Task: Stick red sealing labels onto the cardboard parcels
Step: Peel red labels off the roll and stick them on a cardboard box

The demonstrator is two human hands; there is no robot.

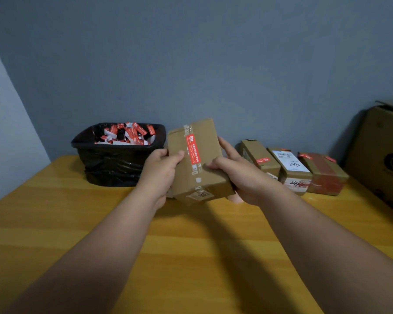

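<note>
I held a parcel (197, 159) above the surface (191, 245), my left hand (162, 171) gripping its 9 o'clock edge, my right hand (234, 171) its 3 o'clock side. A red label (192, 148) ran along its top. Three parcels (293, 168) stood at 3 o'clock, a black bin (114, 159) at 9.

Blue-grey wall (213, 64) behind; yellow wood table (191, 257), dim light.

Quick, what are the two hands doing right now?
Left hand: grips the cardboard parcel, thumb on top.
Right hand: grips the same parcel's other side.
</note>
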